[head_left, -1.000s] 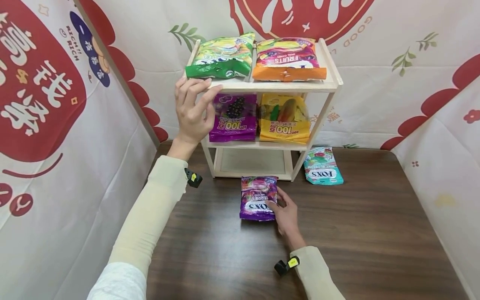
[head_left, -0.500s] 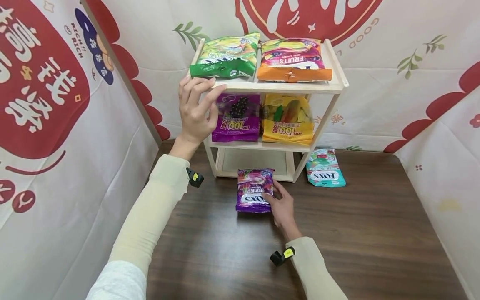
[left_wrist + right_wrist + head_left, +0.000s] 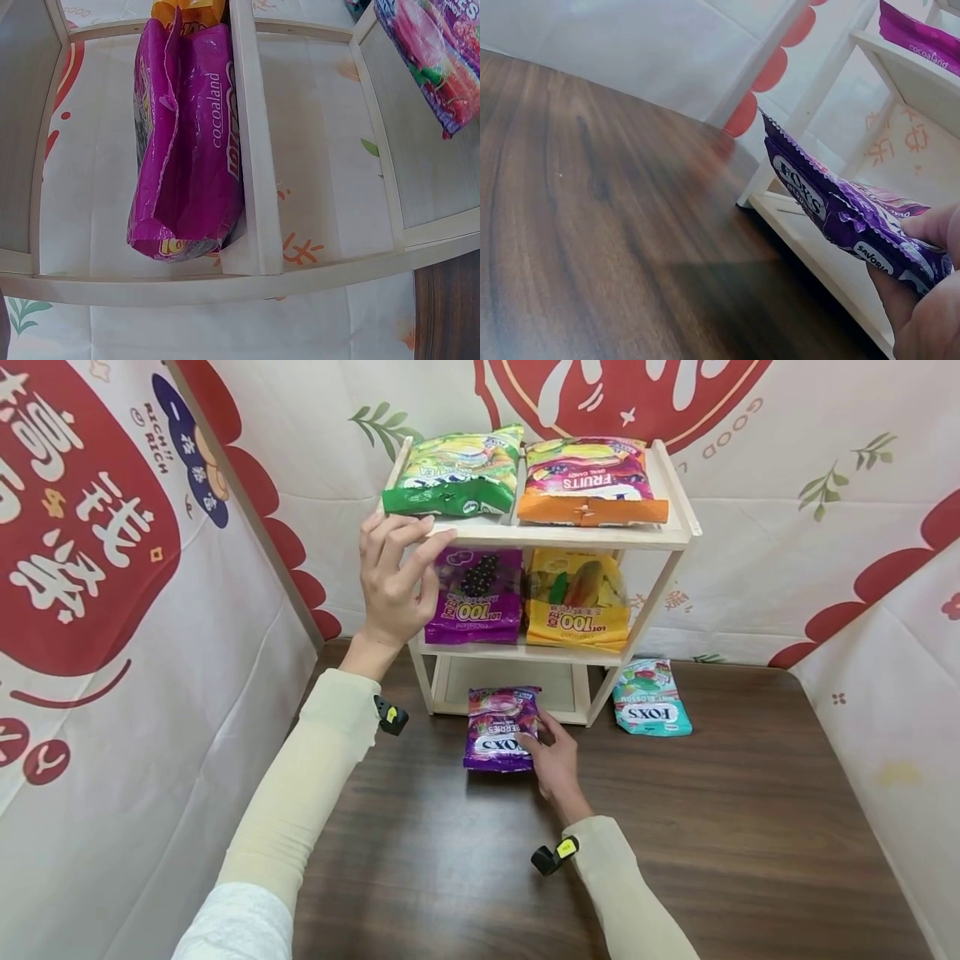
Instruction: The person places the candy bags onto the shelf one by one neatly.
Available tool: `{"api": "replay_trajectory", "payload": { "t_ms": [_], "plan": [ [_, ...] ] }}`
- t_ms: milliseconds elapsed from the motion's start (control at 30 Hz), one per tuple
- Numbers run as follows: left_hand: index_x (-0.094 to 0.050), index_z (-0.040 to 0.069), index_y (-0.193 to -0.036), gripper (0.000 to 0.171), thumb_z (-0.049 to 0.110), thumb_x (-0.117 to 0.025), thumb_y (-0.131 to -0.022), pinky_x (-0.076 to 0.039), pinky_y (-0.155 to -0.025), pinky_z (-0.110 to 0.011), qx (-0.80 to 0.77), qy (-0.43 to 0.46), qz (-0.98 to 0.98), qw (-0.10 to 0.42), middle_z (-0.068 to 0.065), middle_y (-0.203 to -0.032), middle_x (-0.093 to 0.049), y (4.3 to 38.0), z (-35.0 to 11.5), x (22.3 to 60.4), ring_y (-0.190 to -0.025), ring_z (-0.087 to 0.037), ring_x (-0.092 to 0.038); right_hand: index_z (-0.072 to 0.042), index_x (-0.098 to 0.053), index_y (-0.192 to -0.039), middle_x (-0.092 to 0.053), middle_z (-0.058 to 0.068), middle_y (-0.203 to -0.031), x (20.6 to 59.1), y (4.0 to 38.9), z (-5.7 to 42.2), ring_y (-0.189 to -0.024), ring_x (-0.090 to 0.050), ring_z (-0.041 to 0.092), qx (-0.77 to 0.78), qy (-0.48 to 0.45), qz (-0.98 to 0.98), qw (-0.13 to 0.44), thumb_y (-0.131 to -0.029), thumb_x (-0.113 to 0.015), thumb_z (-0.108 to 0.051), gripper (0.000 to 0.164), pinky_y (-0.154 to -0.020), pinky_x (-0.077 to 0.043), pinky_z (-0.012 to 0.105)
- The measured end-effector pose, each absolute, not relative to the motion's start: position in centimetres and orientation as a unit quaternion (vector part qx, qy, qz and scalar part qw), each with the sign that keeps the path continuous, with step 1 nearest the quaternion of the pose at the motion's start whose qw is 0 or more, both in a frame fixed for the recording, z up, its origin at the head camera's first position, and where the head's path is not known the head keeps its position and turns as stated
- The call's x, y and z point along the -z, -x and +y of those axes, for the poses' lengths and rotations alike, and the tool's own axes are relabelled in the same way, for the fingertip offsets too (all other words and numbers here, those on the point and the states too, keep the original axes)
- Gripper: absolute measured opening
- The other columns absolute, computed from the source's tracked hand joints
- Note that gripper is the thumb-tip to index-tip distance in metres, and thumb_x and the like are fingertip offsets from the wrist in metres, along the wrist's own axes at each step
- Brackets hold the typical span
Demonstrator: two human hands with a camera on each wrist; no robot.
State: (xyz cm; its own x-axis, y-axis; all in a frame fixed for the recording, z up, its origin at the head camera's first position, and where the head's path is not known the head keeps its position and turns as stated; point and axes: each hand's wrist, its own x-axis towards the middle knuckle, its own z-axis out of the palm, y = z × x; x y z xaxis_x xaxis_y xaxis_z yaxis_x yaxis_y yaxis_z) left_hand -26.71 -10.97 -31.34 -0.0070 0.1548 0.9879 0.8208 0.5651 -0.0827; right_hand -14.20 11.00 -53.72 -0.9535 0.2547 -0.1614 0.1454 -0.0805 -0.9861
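Note:
In the head view my right hand (image 3: 557, 762) pinches the right edge of a purple Fox's berries candy bag (image 3: 491, 718), thumb on top. The bag is raised off the table, in front of the bottom level of a wooden shelf rack (image 3: 570, 537). The right wrist view shows its purple sealed edge (image 3: 832, 214) tilted near the rack's bottom rail. My left hand (image 3: 393, 578) grips the rack's top board at its front left corner, fingers bent over the edge. In the left wrist view a purple Cocoaland bag (image 3: 196, 135) stands on the middle level.
A green candy bag (image 3: 457, 472) and an orange-edged fruits bag (image 3: 588, 481) lie on top of the rack. A yellow mango bag (image 3: 577, 602) stands on the middle level. A teal Fox's bag (image 3: 651, 697) lies on the table (image 3: 750, 810) to the right. Printed cloth surrounds the table.
My right hand has carried the berries bag forward and slightly left, up to the rack's bottom level. The left hand keeps its place on the rack; the view has shifted slightly.

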Motion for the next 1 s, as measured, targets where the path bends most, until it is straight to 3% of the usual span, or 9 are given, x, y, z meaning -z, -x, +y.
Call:
{"api": "replay_trajectory", "payload": {
  "t_ms": [300, 667, 1000],
  "plan": [
    [-0.070, 0.012, -0.111, 0.041, -0.001, -0.050, -0.078, -0.029, -0.102, -0.051, 0.281, 0.374, -0.650, 0.599, -0.009, -0.110, -0.063, 26.7, -11.2, 31.2, -0.105, -0.029, -0.051, -0.006, -0.051, -0.138, -0.056, 0.015, -0.112, 53.4, 15.4, 9.5, -0.094, -0.056, 0.023, -0.726, 0.150, -0.670, 0.037, -0.081, -0.070, 0.006, 0.061, -0.073, -0.053, 0.024],
    [-0.070, 0.011, -0.111, 0.042, -0.003, -0.049, -0.078, -0.030, -0.102, -0.051, 0.277, 0.375, -0.652, 0.599, -0.010, -0.111, -0.063, 26.7, -11.1, 31.4, -0.105, -0.030, -0.051, -0.006, -0.051, -0.138, -0.053, 0.015, -0.111, 53.3, 16.9, 8.1, -0.095, -0.050, 0.020, -0.709, 0.146, -0.689, 0.037, -0.081, -0.071, 0.004, 0.061, -0.070, -0.050, 0.018],
    [-0.070, 0.012, -0.111, 0.042, -0.003, -0.050, -0.078, -0.030, -0.102, -0.051, 0.276, 0.374, -0.654, 0.596, -0.010, -0.111, -0.063, 26.7, -11.2, 31.3, -0.104, -0.030, -0.051, -0.005, -0.056, -0.133, -0.054, 0.013, -0.107, 53.7, 18.1, 7.5, -0.094, -0.049, 0.022, -0.682, 0.125, -0.719, 0.045, -0.082, -0.070, 0.001, 0.054, -0.073, -0.049, 0.026]
  ]
}}
